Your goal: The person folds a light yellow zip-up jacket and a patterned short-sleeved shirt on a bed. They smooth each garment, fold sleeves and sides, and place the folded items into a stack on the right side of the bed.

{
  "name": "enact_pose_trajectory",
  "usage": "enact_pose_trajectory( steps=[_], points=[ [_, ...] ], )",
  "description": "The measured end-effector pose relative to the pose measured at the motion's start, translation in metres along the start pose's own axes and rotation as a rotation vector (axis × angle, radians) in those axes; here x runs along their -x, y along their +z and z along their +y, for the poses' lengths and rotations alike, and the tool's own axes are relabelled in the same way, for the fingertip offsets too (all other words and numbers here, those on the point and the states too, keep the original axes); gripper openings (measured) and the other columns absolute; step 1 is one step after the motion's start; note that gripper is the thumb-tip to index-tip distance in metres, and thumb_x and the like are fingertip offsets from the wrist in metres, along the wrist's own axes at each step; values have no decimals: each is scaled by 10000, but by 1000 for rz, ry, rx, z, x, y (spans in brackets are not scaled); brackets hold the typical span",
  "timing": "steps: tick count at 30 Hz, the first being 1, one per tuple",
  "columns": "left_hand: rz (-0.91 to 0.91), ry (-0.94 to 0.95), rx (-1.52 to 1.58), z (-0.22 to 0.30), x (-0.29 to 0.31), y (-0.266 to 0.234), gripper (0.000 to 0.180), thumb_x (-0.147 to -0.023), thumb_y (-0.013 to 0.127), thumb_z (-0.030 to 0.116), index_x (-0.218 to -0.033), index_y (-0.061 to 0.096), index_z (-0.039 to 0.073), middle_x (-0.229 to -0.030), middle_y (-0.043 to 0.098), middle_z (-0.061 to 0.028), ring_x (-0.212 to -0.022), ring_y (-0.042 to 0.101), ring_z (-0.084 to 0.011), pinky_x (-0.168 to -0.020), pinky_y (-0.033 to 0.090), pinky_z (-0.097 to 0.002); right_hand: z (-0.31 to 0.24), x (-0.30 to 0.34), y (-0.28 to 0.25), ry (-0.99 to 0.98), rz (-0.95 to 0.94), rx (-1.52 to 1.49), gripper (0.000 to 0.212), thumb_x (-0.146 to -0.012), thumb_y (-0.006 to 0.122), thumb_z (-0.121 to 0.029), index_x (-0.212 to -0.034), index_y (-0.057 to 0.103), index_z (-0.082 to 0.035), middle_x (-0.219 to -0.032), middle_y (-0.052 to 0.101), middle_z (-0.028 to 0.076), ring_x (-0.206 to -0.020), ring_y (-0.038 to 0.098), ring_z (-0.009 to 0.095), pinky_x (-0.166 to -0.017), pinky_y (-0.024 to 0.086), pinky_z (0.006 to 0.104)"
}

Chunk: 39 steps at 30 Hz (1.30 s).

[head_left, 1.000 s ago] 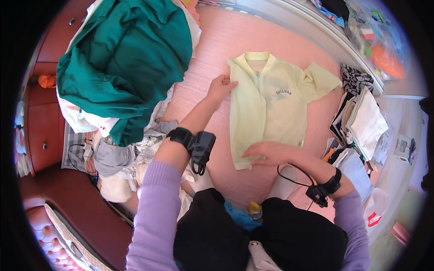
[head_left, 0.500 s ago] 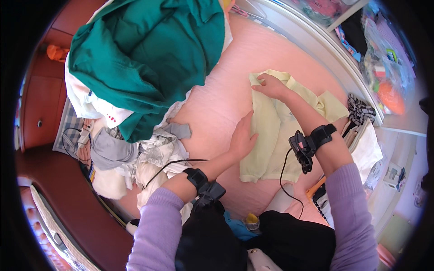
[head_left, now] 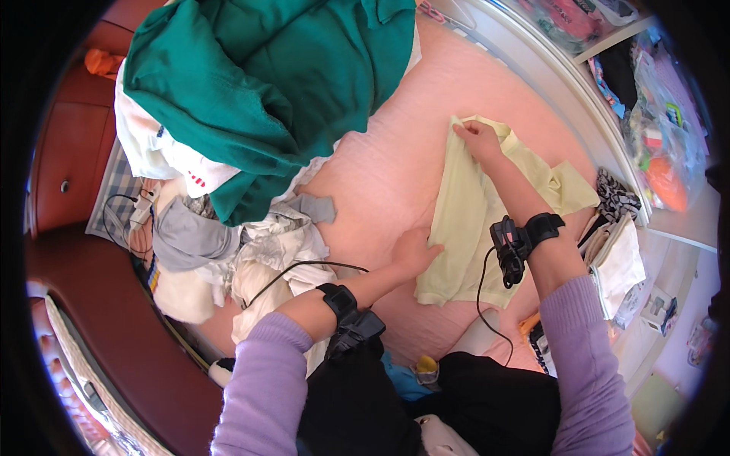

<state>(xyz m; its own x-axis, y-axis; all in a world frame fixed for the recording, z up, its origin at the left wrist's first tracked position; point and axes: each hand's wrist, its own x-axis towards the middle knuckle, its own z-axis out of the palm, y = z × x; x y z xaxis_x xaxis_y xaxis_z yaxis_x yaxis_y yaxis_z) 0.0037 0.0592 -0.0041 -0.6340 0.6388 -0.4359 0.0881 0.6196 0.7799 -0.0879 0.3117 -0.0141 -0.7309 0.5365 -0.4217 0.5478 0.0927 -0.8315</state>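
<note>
Fingers: the right hand (head_left: pixel 477 137) has its fingers curled closed on the top edge of the pale yellow shirt (head_left: pixel 464 228), near the collar; the left hand (head_left: pixel 414 251) lies flat, fingers together and extended, pressing the shirt's left edge near the hem without gripping.
Shirt: it lies on the pink bedsheet (head_left: pixel 380 175), right of centre, folded lengthwise into a narrow strip, with one sleeve and side spilling out to the right.
Change: a second ago the shirt lay spread open, front up, both sleeves out, the left hand at its collar and the right at its hem. Now one side is turned over the other and the hands have swapped ends.
Meaning: the first lengthwise fold looks made; the right side seems not yet brought in.
Surface: a smooth pink sheet, bare around the shirt.
Pile: a large green garment (head_left: pixel 266 83) tops a heap of white and grey clothes (head_left: pixel 251 243) to the left.
Room: dark red-brown wooden furniture (head_left: pixel 68 152) on the left; a pale rail (head_left: pixel 547 83) and cluttered shelves (head_left: pixel 646 91) on the right.
</note>
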Motion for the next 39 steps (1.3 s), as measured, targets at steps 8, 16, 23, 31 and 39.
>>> enact_pose_trajectory(
  steps=[8,16,23,31,39],
  points=[
    [3,-45,-63,9,5,-4,332,-761,742,256,-1012,705,42,-871,693,-202,-819,670,-364,-735,526,-446,4,-3,0,-5,15,-369,137,-911,668,-135,-999,654,-32,-856,638,-19,-777,549,60,-704,440,225],
    [-1,-65,-37,8,8,-4,344,-758,748,264,-1020,708,44,-877,700,-190,-816,674,-355,-727,531,-439,-8,7,-2,-24,6,-297,316,-897,660,-119,-1194,598,-28,-1003,658,42,-910,593,106,-828,466,245],
    [-69,-100,0,10,8,-8,412,-738,772,321,-1020,713,26,-855,700,-200,-788,684,-333,-722,537,-418,-18,21,4,-12,-50,74,454,-901,642,-103,-1337,516,-84,-1034,644,49,-947,568,117,-829,456,262],
    [-133,-49,-73,0,10,-6,500,-672,810,362,-988,713,-13,-879,700,-223,-825,686,-348,-767,538,-424,-11,11,9,-104,-138,-161,627,-843,563,103,-1423,458,-109,-1260,619,98,-955,562,106,-885,473,242],
    [-223,-104,-214,-1,11,-7,511,-666,805,388,-970,713,-12,-902,697,-228,-854,679,-359,-786,533,-433,-4,5,6,-58,-50,-304,580,-849,555,105,-1386,512,-107,-1274,626,87,-860,555,102,-840,490,230]
  ],
)
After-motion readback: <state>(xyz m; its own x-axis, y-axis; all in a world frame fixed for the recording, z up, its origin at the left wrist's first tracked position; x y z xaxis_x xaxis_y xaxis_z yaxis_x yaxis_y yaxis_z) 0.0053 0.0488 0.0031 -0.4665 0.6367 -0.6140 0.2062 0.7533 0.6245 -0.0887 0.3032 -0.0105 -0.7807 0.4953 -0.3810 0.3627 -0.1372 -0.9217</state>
